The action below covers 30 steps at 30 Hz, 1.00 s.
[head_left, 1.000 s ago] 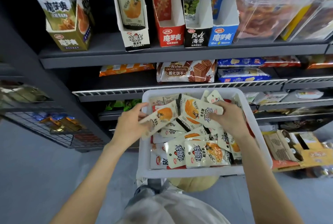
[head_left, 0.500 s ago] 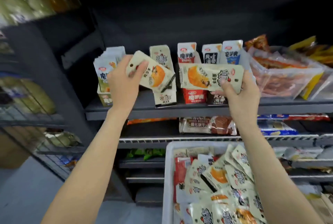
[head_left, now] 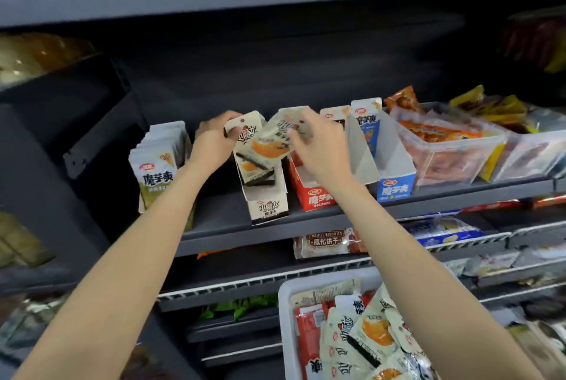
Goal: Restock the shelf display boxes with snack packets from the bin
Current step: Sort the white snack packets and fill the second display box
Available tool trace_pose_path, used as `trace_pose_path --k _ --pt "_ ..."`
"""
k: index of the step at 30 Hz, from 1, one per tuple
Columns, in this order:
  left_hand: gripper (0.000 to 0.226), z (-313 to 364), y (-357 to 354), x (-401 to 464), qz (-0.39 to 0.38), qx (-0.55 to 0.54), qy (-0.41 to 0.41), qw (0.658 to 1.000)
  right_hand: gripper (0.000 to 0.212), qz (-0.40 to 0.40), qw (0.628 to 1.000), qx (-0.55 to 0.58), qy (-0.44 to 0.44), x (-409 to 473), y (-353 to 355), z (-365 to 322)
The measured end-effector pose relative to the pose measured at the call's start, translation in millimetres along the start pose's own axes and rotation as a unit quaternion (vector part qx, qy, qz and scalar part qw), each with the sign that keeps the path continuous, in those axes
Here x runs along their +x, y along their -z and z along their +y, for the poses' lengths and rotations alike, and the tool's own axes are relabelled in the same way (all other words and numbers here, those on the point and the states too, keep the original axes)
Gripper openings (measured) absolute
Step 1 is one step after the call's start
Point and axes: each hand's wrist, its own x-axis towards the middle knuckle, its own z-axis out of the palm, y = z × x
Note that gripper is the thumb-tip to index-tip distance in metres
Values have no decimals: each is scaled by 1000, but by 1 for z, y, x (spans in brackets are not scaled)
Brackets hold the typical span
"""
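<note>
Feeding cream snack packets [head_left: 269,147] into white display box [head_left: 268,197], twelve o'clock. Left hand [head_left: 211,147] grips upright one; right hand [head_left: 318,150] pinches tilted one. Risk: tilted packet snags, box tips. Bin [head_left: 286,318] at five o'clock.

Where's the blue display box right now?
In the head view, the blue display box stands on the dark shelf, right of the red display box, beside the clear tub.

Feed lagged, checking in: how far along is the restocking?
Early to midway. Both hands, left hand and right hand, are feeding cream packets into the white display box. The red box looks nearly empty, and the bin still holds many packets.
</note>
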Motion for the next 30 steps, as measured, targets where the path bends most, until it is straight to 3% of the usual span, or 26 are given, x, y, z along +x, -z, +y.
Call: trace_pose_path --k 3,8,10,14,17,21,23,26,30 --pt "26 -6 -5 2 -13 -13 16 1000 22 -89 991 -97 24 13 -27 -2" --pt "33 -16 -12 -7 -5 -67 24 997 36 -172 975 -131 -43 21 -69 3" --pt "40 -17 -11 -10 1 -66 26 997 41 -153 979 -116 -66 18 -75 8" --pt "46 -13 -4 -35 63 -48 20 997 36 -27 999 -24 -35 -6 -60 9" --pt "28 2 -2 -76 131 -78 -50 987 29 11 999 34 -20 -43 -32 6" --pt "22 27 -15 -138 177 -46 -234 955 22 -56 996 45 -43 -104 10 13" --pt "23 37 -30 -167 152 -69 -288 943 16 -130 989 36 -68 -137 30 26" --pt "22 50 -58 -206 59 -96 -306 945 14 -244 959 12 -141 -185 58 54" --pt "26 54 -102 -245 -209 -22 -172 962 23 -320 909 -73 -256 -242 85 102"
